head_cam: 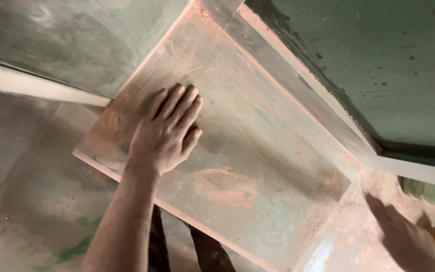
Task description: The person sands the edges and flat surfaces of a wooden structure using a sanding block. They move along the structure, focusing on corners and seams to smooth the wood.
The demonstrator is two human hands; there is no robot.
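1. My left hand point(164, 133) lies flat, palm down, fingers point(177, 100) straight and close together, gripping nothing; they press on the flat rectangular slab dusted with reddish powder over grey-green point(237, 151); something small may sit under the palm, I cannot tell.

2. My right hand point(404, 236) is at the lower right, dark and partly out of view; it seems to rest loose on the dusty pale ledge point(348, 231); whether it is spread or closed on anything I cannot tell.

3. Slab position: tucked into a corner, its upper left edge against the smooth grey-green wall panel point(76, 40), its far long edge under the pale strip edging the dark green painted wall point(378, 60); near edge overhangs the dusty grey floor point(21, 176).

4. Long axis: runs from the upper middle down to the lower right, slanting across my view; its narrow end points up into the corner.

5. Judgement on rubbing well: keep the palm flat, pressure even; stroke along the long axis; work the red patches at centre and by the left edge.

6. Further out: a pale green cylinder point(429, 194) beside the right hand; my dark trouser legs point(207, 252) below the slab.
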